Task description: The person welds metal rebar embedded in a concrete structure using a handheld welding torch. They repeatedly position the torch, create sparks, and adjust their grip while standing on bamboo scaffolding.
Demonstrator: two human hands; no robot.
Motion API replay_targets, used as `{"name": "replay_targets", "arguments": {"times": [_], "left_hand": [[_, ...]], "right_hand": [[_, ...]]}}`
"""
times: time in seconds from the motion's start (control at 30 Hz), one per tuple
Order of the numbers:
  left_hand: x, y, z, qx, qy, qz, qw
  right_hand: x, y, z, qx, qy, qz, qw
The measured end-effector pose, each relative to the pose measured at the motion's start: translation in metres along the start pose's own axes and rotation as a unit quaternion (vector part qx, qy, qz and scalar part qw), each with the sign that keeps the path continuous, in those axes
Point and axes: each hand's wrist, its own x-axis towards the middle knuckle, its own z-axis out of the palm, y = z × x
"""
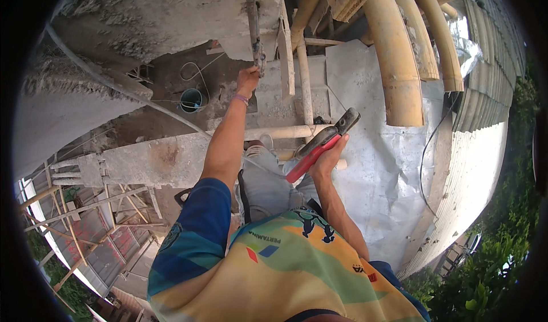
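While the left hand (pixel 247 82) reaches far forward in the head view, its fingers close around or against the lower end of an upright, grime-caked bar (pixel 253 28); exactly how they wrap it is too small to tell. A pinkish band (pixel 241 99) circles that wrist. The right hand (pixel 329 159), nearer the body, holds a red tool (pixel 313 158) with a dark head, tilted so that the head points up and to the right; the fingers are narrowed on its side and partly hidden by it. The 2 hands are well apart, with the tool to the right of the bar and nearer the body.

Below the arms show grey trousers (pixel 265 188) and a shoe (pixel 266 141) beside a level bamboo pole (pixel 285 132). To the left, a rough concrete beam (pixel 142 161) runs across, and a grey hose (pixel 128 94) slants over the scene. Beyond the beam, a bucket (pixel 191 99) stands near a pale cord (pixel 194 70). To the right lies a dented metal sheet (pixel 365 105), with 3 thick bamboo stems (pixel 394 65) jutting over it, and a black cable (pixel 423 168) curving along its far side.
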Motion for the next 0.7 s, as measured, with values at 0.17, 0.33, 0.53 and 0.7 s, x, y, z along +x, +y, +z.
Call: {"name": "replay_targets", "arguments": {"times": [0.17,0.33,0.53,0.7], "left_hand": [[-0.009,0.008,-0.004,0.179,0.069,0.065,0.979],[-0.073,0.027,-0.045,-0.065,0.118,-0.08,0.988],[-0.195,0.063,-0.091,-0.032,0.096,0.14,0.985],[-0.272,0.074,-0.13,0.032,-0.011,-0.033,0.999]], "right_hand": [[-0.003,-0.003,-0.003,-0.007,-0.007,0.007,1.0],[-0.011,-0.021,-0.006,-0.041,0.002,-0.025,0.999],[-0.025,-0.06,-0.003,-0.033,-0.028,-0.015,0.999],[-0.026,-0.071,0.006,-0.02,-0.015,-0.008,1.0]]}}
